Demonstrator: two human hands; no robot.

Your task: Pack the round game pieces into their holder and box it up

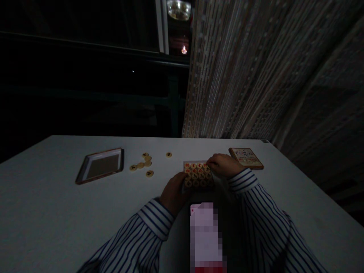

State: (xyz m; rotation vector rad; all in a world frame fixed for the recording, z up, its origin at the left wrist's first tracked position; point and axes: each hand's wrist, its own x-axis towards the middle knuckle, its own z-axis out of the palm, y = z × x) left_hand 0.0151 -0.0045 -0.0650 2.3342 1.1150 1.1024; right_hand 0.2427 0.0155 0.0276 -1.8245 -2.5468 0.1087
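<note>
A small box of Chinese chess pieces lies in front of me, its round wooden discs set in rows with red and dark characters. My left hand grips the box's left side, fingertips at its edge. At the far right corner of the box, my right hand is closed, its fingertips bent down over the end piece of the row. Whatever is between those fingers is hidden. Loose chess pieces lie to the left, some overlapping, and a single piece sits apart behind the box.
An open, shallow box lid or tray lies at left. A flat printed box is at right on the white table. A phone with a lit, blurred screen is close to me. A string curtain hangs behind the table.
</note>
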